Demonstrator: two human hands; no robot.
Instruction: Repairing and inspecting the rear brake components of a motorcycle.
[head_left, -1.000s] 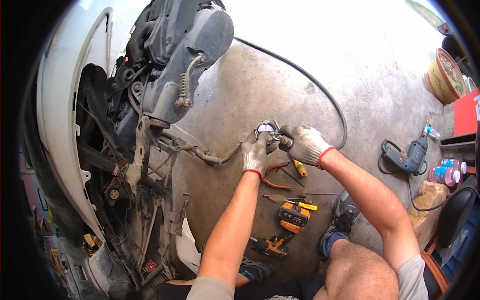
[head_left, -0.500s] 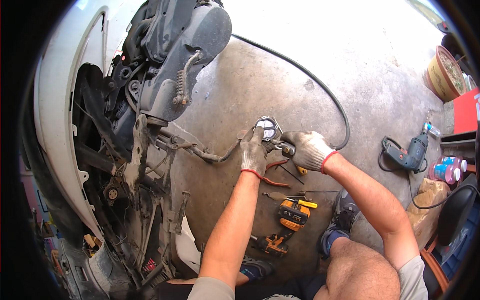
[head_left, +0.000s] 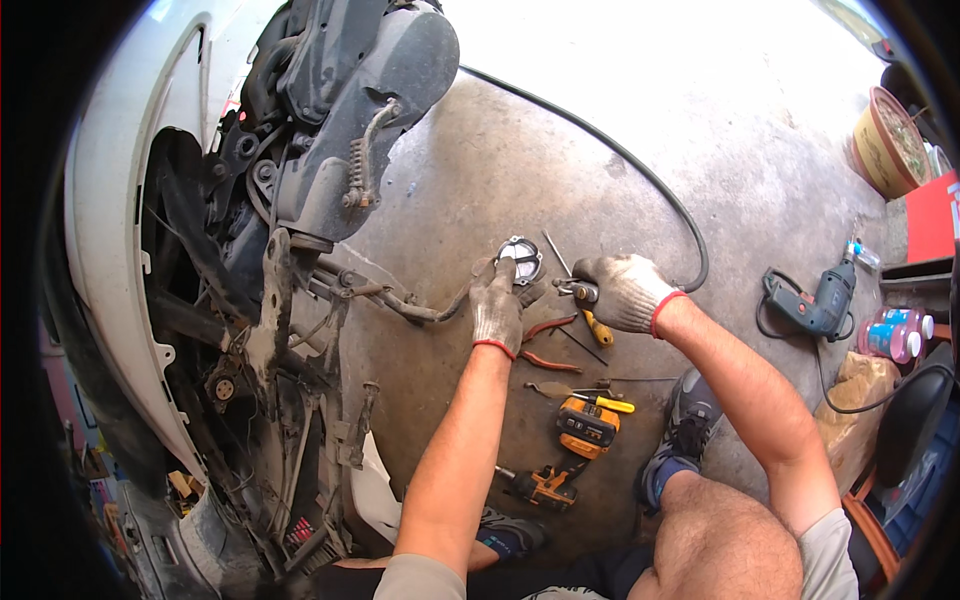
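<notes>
My left hand (head_left: pixel 499 303), in a dirty white glove with a red cuff, grips a round metal part (head_left: pixel 521 257) with a dark rim and pale inside. A dark hose (head_left: pixel 428 315) runs from the scooter toward that hand. My right hand (head_left: pixel 625 292), gloved alike, is closed on silver pliers (head_left: pixel 576 290); their handles are hidden in the glove. The jaws point at the left hand, a small gap from the round part. Just below the pliers a yellow-handled screwdriver (head_left: pixel 597 327) lies on the floor, beside red-handled pliers (head_left: pixel 549 328).
A partly stripped scooter (head_left: pixel 330 170) fills the left. Near my feet lie an orange-and-black cordless tool (head_left: pixel 548 488), a battery (head_left: pixel 587 426) and a yellow-handled tool (head_left: pixel 612 405). A black cable (head_left: pixel 620 150) curves across the concrete. At right are a corded drill (head_left: pixel 828 305), bottles (head_left: pixel 893 338) and a plant pot (head_left: pixel 890 145).
My right hand and the pliers have drawn back to the right, away from the round part. The left hand has shifted slightly left with the part, and the screwdriver shows more fully.
</notes>
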